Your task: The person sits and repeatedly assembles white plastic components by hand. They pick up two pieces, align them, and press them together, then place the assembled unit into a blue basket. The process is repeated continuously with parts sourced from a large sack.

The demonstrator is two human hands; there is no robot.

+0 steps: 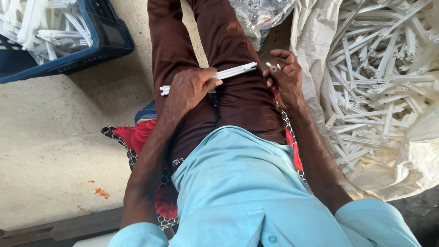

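My left hand grips a long white plastic strip that lies across my brown trousers, its ends sticking out on both sides of the fist. My right hand hovers just past the strip's right end and pinches a small white plastic piece between thumb and fingers. I sit on a red, black and white patterned cushion.
A blue crate with several white plastic strips stands at the upper left on the concrete floor. A large pale sack full of loose white strips lies open at the right. A clear plastic bag sits beyond my knees.
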